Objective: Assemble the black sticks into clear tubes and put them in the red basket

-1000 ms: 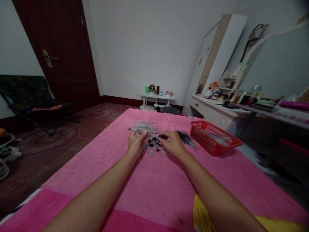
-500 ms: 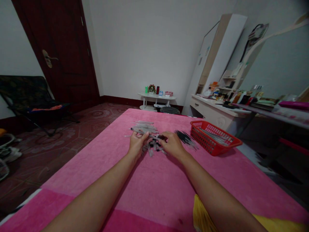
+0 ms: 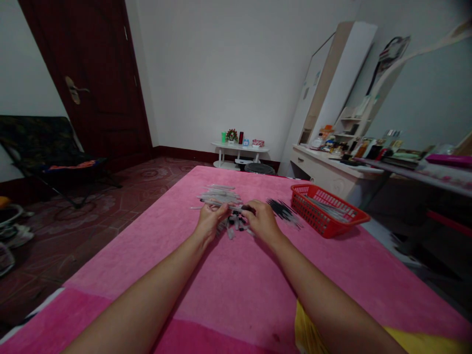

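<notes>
My left hand (image 3: 208,220) is closed round a clear pen barrel (image 3: 214,202) that sticks out to the left. My right hand (image 3: 262,220) pinches a small dark cap (image 3: 246,209) against the barrel's right end. Both hands hover over a heap of small grey and black pen parts (image 3: 236,225) on the pink cloth (image 3: 228,275). Behind the left hand lies a pile of clear barrels (image 3: 220,193). A bundle of thin black refills (image 3: 283,210) lies to the right of my right hand.
A red plastic basket (image 3: 328,210) holding several finished pens stands at the cloth's right edge. Beyond it is a dressing table (image 3: 332,169) crowded with bottles. A small white table (image 3: 239,150), a dark door (image 3: 92,78) and a folding chair (image 3: 47,147) stand farther off.
My hands have come closer together, and the right hand has brought the dark cap up to the end of the barrel held in the left.
</notes>
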Available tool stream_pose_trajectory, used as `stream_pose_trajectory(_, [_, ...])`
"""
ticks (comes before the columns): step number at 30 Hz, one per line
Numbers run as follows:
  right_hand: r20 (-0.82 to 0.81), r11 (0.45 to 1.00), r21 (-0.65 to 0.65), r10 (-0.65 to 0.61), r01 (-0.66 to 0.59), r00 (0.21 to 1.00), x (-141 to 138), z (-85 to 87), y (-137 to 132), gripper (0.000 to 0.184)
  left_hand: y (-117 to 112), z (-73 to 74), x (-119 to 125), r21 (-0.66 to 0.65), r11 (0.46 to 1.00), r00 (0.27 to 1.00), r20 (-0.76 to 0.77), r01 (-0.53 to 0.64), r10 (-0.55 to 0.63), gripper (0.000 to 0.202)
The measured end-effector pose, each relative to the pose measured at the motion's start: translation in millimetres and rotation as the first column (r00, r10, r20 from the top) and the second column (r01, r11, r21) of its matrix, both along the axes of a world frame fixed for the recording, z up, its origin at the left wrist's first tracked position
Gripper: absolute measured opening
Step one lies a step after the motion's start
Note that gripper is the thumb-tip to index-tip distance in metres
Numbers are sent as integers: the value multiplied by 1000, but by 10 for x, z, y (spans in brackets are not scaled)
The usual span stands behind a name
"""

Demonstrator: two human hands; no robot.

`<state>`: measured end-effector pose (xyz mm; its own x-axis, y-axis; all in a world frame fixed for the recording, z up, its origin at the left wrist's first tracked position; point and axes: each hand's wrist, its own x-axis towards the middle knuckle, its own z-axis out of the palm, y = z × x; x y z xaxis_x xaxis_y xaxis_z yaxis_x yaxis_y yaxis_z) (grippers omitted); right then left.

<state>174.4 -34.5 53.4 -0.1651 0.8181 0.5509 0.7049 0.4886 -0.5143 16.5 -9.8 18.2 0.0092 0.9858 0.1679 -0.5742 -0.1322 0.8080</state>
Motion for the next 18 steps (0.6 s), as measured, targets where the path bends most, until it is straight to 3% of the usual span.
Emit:
stream_pose_trajectory(5, [-58,994,-109,0,-6,998,6,12,23,14,-15,-16,21,86,996,1000,5,5,-6,42])
stream_pose_trajectory(8, [-184,970,-231,38,-81,982,12,3,58,11,-11,-31,20,128,992,1000,-4,12,-11,41])
stream_pose_trajectory(10, [-336,914,-362,55,-182,940,22,8,62,8,-15,-29,13,145,989,1000,-18,16,-14,41])
stream_pose_trajectory(15, [-602,661,-590,21,-463,798,98,77,2,20,-52,11,-3,189,980,995,-89,61,-45,41])
stream_pose_trajectory(16, [-608,627,-612,16,-481,794,114,92,-10,21,-58,20,-4,194,979,994,-96,68,-50,41])
stream_pose_trajectory(18, [-606,619,-617,20,-486,795,132,116,-21,21,-61,36,-5,205,976,993,-111,72,-49,41])
